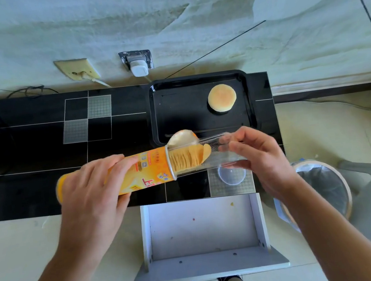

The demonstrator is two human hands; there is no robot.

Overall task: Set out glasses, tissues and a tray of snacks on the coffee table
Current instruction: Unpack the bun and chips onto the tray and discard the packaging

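Near the tray point(198, 81), left hand point(90, 185) grips the can point(137, 171) while right hand point(258, 155) pinches the sleeve point(222, 145): draw the chips point(189, 160) out level, slowly.

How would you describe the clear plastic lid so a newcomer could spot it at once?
Find the black tiled coffee table, then its near right corner, below the black tray. The clear lid lies flat on a grey tile there, under the right hand. Unlike the bun, it is see-through.

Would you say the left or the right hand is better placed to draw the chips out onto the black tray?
Right, probably. The right hand already holds the clear sleeve of chips beside the black tray; the left hand grips the orange can.
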